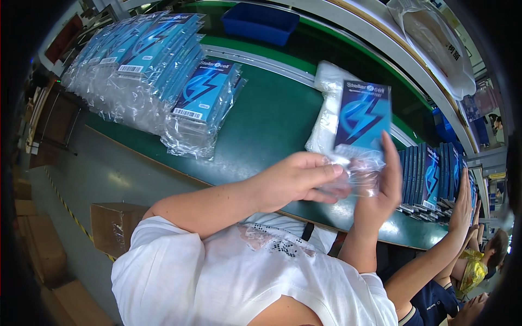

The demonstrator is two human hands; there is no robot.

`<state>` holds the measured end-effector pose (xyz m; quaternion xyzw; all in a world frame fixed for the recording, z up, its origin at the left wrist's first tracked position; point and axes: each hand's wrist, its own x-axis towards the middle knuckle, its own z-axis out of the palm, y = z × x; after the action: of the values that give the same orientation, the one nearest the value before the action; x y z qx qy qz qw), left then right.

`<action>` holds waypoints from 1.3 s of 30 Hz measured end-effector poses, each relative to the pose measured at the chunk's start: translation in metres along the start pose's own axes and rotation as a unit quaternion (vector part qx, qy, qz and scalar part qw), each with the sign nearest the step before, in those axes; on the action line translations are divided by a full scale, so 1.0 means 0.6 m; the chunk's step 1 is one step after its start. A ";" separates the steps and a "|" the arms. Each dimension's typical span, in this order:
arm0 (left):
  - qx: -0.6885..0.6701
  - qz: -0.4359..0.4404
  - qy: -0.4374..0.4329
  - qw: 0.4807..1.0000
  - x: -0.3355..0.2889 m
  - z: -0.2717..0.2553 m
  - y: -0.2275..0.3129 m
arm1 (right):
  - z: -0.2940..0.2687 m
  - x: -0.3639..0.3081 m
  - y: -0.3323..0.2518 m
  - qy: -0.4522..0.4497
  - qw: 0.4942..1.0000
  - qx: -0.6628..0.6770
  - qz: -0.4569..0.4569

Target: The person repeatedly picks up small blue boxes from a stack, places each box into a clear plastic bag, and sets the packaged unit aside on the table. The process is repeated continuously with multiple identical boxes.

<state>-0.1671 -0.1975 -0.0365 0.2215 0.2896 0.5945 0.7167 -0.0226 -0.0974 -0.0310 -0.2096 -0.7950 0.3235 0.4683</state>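
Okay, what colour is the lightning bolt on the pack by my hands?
The bolt is light blue; head view shows it best.

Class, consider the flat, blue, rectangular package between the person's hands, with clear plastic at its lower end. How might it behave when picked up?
The flat blue package is probably stiff: its face looks flat and its edges straight, though held near its lower end. The clear plastic there likely flops, since it looks crumpled. Its shine suggests possible slipperiness.

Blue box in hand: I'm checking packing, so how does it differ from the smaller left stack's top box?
Fingers support the held box; the top box rests on its stack. Clear plastic and fingers obscure the held box's lower end; the top box shows its barcode there. Both show lightning bolts.
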 end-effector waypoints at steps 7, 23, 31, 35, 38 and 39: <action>-0.023 -0.003 0.024 0.999 -0.036 -0.040 0.040 | 0.062 0.031 -0.052 -0.111 0.983 0.129 -0.068; 0.786 0.212 0.402 0.419 -0.138 -0.161 0.110 | 0.230 0.127 -0.021 -0.313 0.937 0.151 0.040; 0.720 0.337 0.373 0.478 -0.230 -0.121 0.065 | 0.350 0.192 0.067 -0.272 0.951 0.099 0.109; 0.318 0.290 0.482 0.763 -0.252 -0.128 0.007 | 0.388 0.193 0.093 -0.316 0.911 0.176 0.196; 0.010 0.164 0.467 0.869 -0.226 -0.129 0.029 | 0.406 0.181 0.084 -0.334 0.883 0.246 0.217; -0.025 0.159 0.456 0.875 -0.216 -0.136 0.043 | 0.407 0.181 0.079 -0.350 0.874 0.251 0.226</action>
<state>-0.2573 -0.3219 -0.0594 -0.0485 0.5302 0.7427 0.4060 -0.2876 -0.0727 -0.0841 -0.1322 -0.7297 0.6617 0.1107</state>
